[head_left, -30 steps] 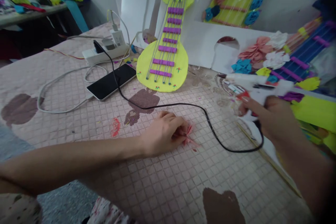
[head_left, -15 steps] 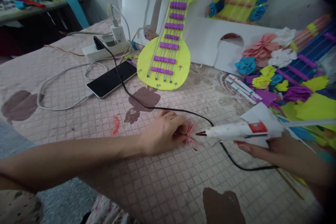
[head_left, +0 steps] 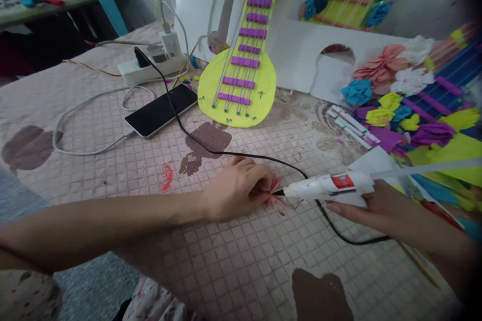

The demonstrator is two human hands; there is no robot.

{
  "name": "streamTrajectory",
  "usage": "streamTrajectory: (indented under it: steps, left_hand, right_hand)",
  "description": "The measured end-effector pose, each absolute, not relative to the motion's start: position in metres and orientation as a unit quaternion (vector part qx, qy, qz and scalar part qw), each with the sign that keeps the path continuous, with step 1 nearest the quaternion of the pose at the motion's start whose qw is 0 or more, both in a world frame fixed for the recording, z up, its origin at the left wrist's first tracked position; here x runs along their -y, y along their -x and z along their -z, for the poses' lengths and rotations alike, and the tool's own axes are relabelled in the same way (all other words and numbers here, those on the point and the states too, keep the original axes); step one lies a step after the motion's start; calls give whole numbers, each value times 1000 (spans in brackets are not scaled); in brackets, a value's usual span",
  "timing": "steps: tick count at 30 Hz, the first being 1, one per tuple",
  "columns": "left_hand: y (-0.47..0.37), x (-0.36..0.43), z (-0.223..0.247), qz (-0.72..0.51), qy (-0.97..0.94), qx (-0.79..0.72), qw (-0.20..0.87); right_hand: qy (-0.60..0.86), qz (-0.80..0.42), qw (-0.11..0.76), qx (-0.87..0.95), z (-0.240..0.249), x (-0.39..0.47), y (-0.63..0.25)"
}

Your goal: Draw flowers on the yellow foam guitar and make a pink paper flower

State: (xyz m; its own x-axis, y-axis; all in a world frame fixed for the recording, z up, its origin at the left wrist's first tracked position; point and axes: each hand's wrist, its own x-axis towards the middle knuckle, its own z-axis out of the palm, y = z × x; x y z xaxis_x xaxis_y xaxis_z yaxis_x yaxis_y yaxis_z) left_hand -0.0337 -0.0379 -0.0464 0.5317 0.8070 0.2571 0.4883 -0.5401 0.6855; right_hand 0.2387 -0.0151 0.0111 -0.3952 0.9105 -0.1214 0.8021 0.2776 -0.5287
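Gridded cloth (head_left: 241, 261) is spread over the table (head_left: 94, 175), whose edge is seen at eight o'clock. At ten o'clock a phone (head_left: 161, 110) is laid. Near the centre, pink petals (head_left: 276, 182) are pinched in the grip of the left hand (head_left: 237, 190); judged light, soft and easily creased, they are best held at the base. Moving room is judged widest toward six o'clock. At three, a glue gun (head_left: 324, 186) is clasped in the right hand (head_left: 391, 205), its tip aimed at the petals. Toward two, space is narrowed by paper flowers (head_left: 384, 116).

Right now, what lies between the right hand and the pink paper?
In the head view: the glue gun, held in the right hand, its dark tip at the pink paper. Contact unclear.
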Motion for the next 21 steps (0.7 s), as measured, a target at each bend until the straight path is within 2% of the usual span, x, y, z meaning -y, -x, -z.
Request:
streamTrajectory:
  steps: [2,4,11,21]
  left_hand:
    - [34,38,47,-286,-830,-392,277]
    - [34,38,47,-287,-829,-391,278]
    - [34,38,47,-288,-829,-388,282]
    - [34,38,46,-283,-832,-393,271]
  right_hand:
    - [496,-294,32,816,-11,15,-240]
    - [484,-302,-1,821,-11,15,-240]
    - [476,-279,27,834,-11,12,-235]
    - [479,-287,2,830,-12,13,-245]
